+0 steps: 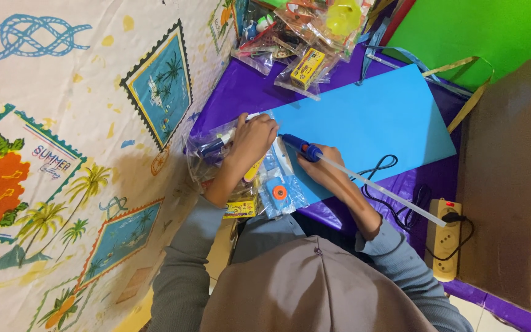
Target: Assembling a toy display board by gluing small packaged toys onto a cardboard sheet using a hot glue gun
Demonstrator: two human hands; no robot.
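Right hand [322,167] grip holds glue gun [302,147]; left hand [252,138] grip presses clear packet [241,161]; blue sheet [370,123], power strip [445,238] beside.

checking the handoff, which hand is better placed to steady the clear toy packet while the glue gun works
Left. The left hand already rests on the clear toy packet at the blue sheet's edge, while the right hand is occupied gripping the blue glue gun.

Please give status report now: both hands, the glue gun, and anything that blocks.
Left hand pressing clear toy packet. Right hand gripping blue glue gun, tip at the packet on blue card. Black cord looped beside right wrist.
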